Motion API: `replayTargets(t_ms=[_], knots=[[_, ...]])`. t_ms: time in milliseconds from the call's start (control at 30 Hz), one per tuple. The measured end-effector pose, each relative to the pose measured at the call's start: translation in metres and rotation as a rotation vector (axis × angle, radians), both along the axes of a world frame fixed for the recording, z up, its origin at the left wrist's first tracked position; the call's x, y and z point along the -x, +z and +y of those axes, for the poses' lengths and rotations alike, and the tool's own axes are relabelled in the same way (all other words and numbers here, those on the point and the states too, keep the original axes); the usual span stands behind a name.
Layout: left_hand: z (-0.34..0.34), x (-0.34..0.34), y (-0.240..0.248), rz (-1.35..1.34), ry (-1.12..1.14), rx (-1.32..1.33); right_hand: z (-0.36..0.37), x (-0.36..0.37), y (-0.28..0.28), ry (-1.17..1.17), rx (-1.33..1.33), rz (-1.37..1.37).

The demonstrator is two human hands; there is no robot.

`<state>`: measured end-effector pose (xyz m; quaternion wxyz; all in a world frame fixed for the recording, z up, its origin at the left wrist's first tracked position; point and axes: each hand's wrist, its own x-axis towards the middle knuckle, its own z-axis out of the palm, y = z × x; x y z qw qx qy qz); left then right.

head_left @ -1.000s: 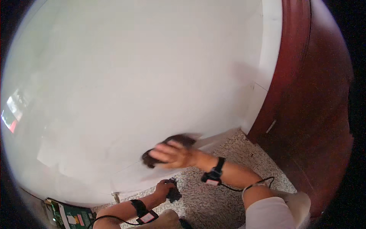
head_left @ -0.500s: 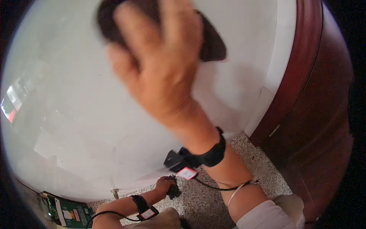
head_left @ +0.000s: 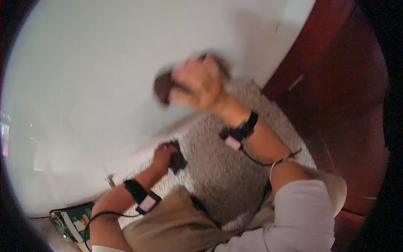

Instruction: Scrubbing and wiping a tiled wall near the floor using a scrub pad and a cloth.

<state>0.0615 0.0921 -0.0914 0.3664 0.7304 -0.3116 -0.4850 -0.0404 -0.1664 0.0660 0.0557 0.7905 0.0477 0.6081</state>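
My right hand (head_left: pixel 199 84), smeared by motion, has its fingers over a dark brown cloth (head_left: pixel 163 87) that shows on both sides of it. Hand and cloth are in front of the lower part of a white wall (head_left: pixel 105 63); I cannot tell whether they touch it. Lower and to the left, my left hand (head_left: pixel 163 156) is closed on a dark crumpled cloth (head_left: pixel 178 157), held above the speckled floor near the foot of the wall. Both wrists wear black straps with small boxes and cables.
A dark red wooden panel (head_left: pixel 323 105) rises on the right, meeting the white wall. Grey speckled floor (head_left: pixel 226 168) spreads between my knees (head_left: pixel 168 218). A small metal fitting (head_left: pixel 110 180) sticks out low on the wall. At lower left stands a green printed box (head_left: pixel 75 220).
My right hand has come down from high on the wall with the brown cloth, toward the wall's foot. The view has tilted lower, showing more floor and my legs. My left hand keeps its grip.
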Motion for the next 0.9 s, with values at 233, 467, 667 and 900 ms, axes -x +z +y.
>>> replayTargets(t_ms=[233,467,667,900], knots=[[-0.031,0.032,0.062,0.433,0.576,-0.120,-0.051,0.016,0.024,-0.256,-0.630,-0.506],[-0.008,0.027,0.048,0.384,0.540,-0.143,0.027,-0.003,-0.072,-0.355,-1.146,-0.333],[-0.001,0.015,0.035,0.431,0.571,-0.172,0.158,-0.024,-0.137,-0.076,-1.638,0.015],[-0.020,0.020,0.049,0.506,0.569,-0.113,0.061,-0.003,-0.136,-0.271,-1.746,-0.183]])
